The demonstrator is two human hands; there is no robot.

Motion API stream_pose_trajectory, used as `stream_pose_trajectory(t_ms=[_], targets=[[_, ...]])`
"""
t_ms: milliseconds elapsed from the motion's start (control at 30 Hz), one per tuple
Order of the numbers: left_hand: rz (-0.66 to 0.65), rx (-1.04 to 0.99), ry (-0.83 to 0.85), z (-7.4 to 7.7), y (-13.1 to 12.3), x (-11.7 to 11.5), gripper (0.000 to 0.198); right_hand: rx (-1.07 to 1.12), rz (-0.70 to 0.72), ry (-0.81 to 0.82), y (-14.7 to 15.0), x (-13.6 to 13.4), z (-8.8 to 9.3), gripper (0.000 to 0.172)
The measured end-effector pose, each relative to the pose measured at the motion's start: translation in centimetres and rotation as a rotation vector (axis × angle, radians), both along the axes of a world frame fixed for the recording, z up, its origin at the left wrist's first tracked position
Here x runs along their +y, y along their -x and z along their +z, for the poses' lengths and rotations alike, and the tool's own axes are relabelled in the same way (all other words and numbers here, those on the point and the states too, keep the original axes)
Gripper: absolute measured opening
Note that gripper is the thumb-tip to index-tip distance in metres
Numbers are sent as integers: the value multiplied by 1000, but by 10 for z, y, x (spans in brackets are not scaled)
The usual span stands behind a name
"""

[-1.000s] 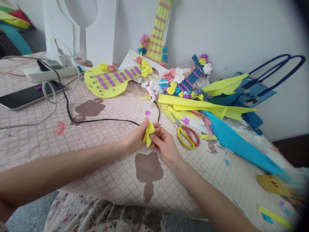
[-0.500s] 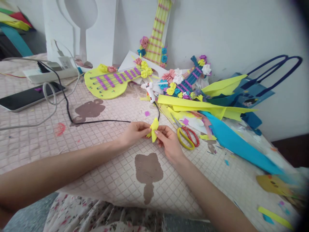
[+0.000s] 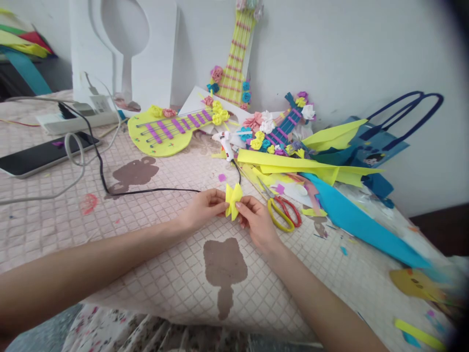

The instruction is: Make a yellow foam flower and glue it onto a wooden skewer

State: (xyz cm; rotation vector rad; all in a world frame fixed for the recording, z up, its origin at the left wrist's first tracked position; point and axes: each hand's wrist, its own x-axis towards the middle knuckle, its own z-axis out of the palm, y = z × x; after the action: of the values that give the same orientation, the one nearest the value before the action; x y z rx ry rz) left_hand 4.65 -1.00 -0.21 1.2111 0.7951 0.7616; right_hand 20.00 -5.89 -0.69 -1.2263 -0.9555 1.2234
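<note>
**Uneven pull could spoil the folded yellow paper [image 3: 233, 201]**

You have the folded yellow paper at the centre of the frame, your left hand [image 3: 205, 208] pinching its left edge and your right hand [image 3: 258, 217] pinching its right. If one pinch tugs harder than the other, the folds could tear or slip open; squeezing too firmly could crush the pointed tips. The black cord [image 3: 157, 189] passes out of sight behind your hands, seemingly toward the glue gun [image 3: 227, 148] at upper centre; a finger hooking it could drag the gun across the counter [image 3: 172, 264]. The scissors [image 3: 273, 197] lie just right of your right hand, where a sideways swing could knock them.
</note>
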Motion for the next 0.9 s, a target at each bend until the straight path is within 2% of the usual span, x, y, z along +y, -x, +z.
stream_pose_trajectory(t_ms=[167, 533, 700, 900], targets=[[13, 28, -39, -2, 1, 0, 16, -80, 1, -28, -1, -1, -2, 19], [6, 37, -74, -3, -1, 1, 29, -255, 41, -56, -1, -2, -3, 20], [-13, 82, -151, -5, 1, 3, 30, -320, 68, -88, 1, -4, 0, 20], [-56, 135, -242, -9, 2, 3, 29, -177, 44, -67, -2, -3, 4, 25]])
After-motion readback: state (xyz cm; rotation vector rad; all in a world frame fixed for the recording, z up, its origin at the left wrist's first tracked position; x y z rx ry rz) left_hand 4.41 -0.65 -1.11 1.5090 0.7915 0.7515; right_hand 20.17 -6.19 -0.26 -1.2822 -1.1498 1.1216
